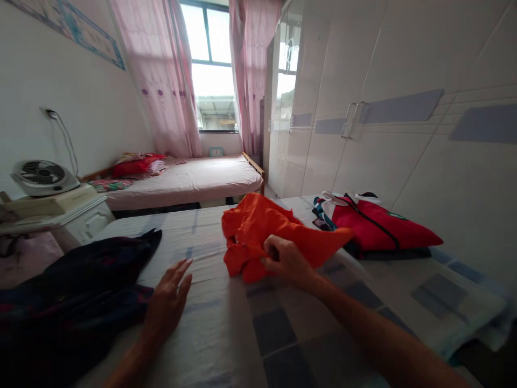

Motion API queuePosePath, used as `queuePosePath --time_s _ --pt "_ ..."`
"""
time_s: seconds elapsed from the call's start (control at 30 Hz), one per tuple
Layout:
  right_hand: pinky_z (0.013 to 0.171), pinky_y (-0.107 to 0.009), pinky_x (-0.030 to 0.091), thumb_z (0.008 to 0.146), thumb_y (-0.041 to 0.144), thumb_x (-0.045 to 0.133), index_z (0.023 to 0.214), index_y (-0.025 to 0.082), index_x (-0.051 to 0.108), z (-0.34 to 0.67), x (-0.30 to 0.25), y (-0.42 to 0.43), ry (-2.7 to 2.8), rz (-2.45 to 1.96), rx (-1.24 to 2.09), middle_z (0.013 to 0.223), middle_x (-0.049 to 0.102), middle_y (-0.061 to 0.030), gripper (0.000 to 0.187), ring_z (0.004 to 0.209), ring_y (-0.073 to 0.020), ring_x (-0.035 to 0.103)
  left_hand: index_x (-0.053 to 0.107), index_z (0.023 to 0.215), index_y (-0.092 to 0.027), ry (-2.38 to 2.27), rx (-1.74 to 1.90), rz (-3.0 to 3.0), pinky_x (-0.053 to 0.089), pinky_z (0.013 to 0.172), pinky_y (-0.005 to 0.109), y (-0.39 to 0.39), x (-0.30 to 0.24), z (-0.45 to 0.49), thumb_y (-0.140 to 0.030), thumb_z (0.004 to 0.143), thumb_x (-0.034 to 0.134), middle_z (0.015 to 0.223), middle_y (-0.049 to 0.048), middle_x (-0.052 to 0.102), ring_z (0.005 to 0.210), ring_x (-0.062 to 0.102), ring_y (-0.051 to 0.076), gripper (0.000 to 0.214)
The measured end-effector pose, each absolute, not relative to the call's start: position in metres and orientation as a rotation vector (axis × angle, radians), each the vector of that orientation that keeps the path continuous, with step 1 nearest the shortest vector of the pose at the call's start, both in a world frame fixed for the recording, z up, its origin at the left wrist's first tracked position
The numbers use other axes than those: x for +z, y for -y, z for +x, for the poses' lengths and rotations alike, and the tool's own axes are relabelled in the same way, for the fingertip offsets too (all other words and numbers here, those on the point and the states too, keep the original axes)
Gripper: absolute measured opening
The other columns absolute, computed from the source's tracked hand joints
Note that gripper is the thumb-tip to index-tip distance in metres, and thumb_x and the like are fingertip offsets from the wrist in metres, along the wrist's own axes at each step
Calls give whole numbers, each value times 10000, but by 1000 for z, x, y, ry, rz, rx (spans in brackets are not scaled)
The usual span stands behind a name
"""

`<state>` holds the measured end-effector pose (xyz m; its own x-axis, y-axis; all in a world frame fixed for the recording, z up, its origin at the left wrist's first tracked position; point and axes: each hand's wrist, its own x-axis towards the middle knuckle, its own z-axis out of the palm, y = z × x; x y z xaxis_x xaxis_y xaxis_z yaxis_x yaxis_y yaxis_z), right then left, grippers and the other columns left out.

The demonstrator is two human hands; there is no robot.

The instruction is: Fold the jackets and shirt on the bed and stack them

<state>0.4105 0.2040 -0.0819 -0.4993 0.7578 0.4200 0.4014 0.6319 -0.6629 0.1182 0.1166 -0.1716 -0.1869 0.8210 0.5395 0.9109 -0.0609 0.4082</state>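
Note:
A crumpled orange garment (258, 231) lies on the bed sheet (214, 323) in the middle of the head view, one corner stretching off to the right. My right hand (288, 261) pinches its near edge, fingers curled into the cloth. Over the sheet on the left, my left hand (172, 293) has its fingers stretched out and holds nothing. Close to that hand is a heap of dark clothing (92, 269). Whether the orange piece is a shirt or something else, I cannot tell.
Folded clothes with a red jacket (383, 223) on top lie at the bed's right. A white wardrobe (363, 156) stands along the right wall. Beyond are a second bed (202, 175) and a window (214, 81). A fan (44, 175) sits on a cabinet at left.

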Motion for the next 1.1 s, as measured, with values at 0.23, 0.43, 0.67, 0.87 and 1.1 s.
queuePosePath --time_s 0.23,0.43,0.67,0.87,1.1 --pt "661 -243 409 808 284 569 773 202 569 401 -99 -191 2308 -741 805 793 603 10 89 719 -128 533 533 1239 -207 2001 -1269 -2044 369 1064 387 -105 -153 132 -369 942 308 1303 82 531 1234 473 204 407" --pt "721 -303 432 855 378 475 845 206 602 463 -107 -236 1749 -1182 333 830 655 -39 214 742 -181 585 533 1256 -230 1836 -1083 -2188 376 1056 394 -108 -155 143 -366 918 423 1333 73 508 1252 445 226 381" --pt "732 -318 450 827 417 473 880 190 611 503 -130 -267 1398 -1376 325 810 681 -68 270 734 -201 624 646 1012 -185 1763 -946 -2090 457 911 422 -115 -126 187 -409 849 551 1152 102 567 1054 529 255 293" --pt "705 -313 449 824 423 460 852 203 606 500 -126 -263 1425 -1370 320 822 687 -70 266 718 -202 620 656 919 -213 1917 -1153 -2143 490 798 371 -97 -120 225 -389 803 613 957 75 600 904 568 224 215" --pt "702 -306 447 818 419 462 836 209 608 496 -122 -258 1446 -1381 339 774 682 -59 257 705 -197 613 663 767 -187 2280 -1319 -2339 508 677 324 -99 -123 243 -383 646 744 874 63 664 795 618 214 244"
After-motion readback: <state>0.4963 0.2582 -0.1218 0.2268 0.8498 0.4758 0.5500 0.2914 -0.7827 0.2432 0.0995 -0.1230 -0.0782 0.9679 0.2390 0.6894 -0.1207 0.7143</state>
